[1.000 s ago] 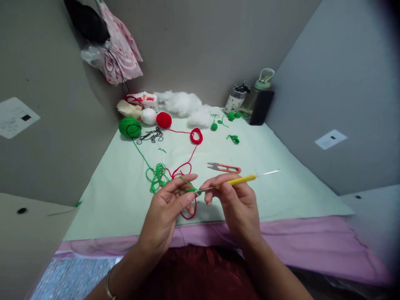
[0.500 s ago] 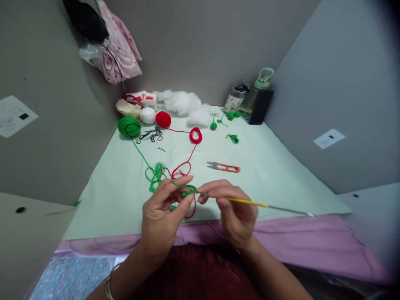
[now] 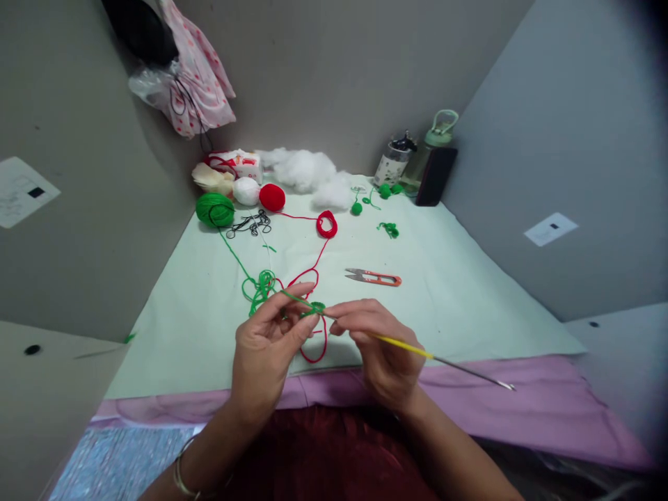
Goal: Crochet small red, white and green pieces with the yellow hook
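Observation:
My left hand (image 3: 271,344) pinches a small green crochet piece (image 3: 316,307) between thumb and fingers, with green yarn running over the raised index finger. In my right hand (image 3: 383,348) is a crochet hook (image 3: 404,344) with a yellow grip, its rear metal end pointing right and down. The hook's front tip meets the green piece, but the fingers partly hide it. Beyond my left hand lies a loose tangle of green yarn (image 3: 259,287). A strand of red yarn (image 3: 313,360) loops below the piece.
Orange thread snips (image 3: 373,277) lie past my right hand. Farther back are a green yarn ball (image 3: 215,210), a red ball (image 3: 272,197), a red yarn ring (image 3: 326,225), white stuffing (image 3: 305,170), small green pieces (image 3: 389,229), a phone (image 3: 437,177) and a bottle (image 3: 417,167). Partition walls flank the table.
The crochet hook has tilted, its rear end swinging down and slightly left. Both hands have shifted slightly left, and the green piece has turned and moved a little upward between the fingers.

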{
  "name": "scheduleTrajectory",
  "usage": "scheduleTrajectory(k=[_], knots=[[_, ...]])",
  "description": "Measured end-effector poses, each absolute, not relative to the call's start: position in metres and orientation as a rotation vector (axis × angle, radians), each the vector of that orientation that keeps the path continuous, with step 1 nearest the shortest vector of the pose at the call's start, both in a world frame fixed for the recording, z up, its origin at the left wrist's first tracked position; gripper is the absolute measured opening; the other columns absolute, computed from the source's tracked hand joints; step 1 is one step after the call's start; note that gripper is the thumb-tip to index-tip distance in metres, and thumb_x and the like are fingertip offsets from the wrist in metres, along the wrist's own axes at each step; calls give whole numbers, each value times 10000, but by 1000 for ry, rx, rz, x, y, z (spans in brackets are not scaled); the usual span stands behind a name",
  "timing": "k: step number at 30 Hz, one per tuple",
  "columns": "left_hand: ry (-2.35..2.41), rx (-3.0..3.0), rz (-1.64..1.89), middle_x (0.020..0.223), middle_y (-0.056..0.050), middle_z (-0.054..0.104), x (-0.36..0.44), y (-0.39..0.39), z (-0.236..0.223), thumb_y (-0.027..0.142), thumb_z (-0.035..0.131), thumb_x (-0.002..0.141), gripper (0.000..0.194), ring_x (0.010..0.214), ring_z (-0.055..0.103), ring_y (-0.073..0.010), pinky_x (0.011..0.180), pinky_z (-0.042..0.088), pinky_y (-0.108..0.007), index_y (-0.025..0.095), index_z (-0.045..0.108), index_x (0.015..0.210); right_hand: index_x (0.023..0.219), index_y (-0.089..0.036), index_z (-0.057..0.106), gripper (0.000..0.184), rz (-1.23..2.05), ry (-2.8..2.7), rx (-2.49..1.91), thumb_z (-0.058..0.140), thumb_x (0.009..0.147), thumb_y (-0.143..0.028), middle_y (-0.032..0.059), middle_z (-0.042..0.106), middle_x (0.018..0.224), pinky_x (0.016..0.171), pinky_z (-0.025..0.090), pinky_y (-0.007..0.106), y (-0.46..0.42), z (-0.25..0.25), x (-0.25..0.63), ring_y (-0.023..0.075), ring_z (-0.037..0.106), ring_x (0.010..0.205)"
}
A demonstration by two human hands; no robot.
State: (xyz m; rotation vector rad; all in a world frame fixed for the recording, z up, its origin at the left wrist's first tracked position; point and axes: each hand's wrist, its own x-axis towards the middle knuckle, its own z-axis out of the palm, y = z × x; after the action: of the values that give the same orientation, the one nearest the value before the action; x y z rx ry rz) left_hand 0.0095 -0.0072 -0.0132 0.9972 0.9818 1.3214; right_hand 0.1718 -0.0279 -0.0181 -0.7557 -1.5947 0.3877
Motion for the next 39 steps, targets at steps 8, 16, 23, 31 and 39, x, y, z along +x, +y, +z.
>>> scheduleTrajectory(k=[8,16,23,31,39], knots=[[821,776,1175,788,25,646,14,-7,-8,260,921,785,467,668,567,-87,620,502,-171,222,805,1236,1452,-349,659,546,-42,-1795,-894,681,975,-85,82,802,1185,823,685,353,-30,-37,174,226,794,1000],[691,528,1000,717,70,521,7,-2,2,179,936,748,455,470,275,-1,388,311,-102,172,814,1186,1269,-291,770,324,329,-1546,-855,616,1028,-141,69,815,1041,779,665,378,-33,-22,176,218,782,904],[721,734,1085,831,22,631,12,-7,1,211,903,779,337,442,351,1,352,358,-119,228,847,1111,1013,-246,812,156,777,-1246,-813,664,1028,-292,55,786,924,697,633,350,-27,-14,174,183,728,761],[697,725,1044,827,33,645,16,-8,3,218,928,767,519,459,382,-11,380,427,-124,237,789,1267,1037,-266,834,153,682,-1376,-824,688,1016,-224,50,781,949,745,622,322,-29,-16,171,181,734,858],[551,564,805,707,61,549,3,-3,5,196,897,801,464,417,218,23,344,285,-84,201,802,1255,944,-230,816,135,1098,-975,-683,727,993,-319,19,749,830,575,587,244,-21,-14,180,121,686,620]])
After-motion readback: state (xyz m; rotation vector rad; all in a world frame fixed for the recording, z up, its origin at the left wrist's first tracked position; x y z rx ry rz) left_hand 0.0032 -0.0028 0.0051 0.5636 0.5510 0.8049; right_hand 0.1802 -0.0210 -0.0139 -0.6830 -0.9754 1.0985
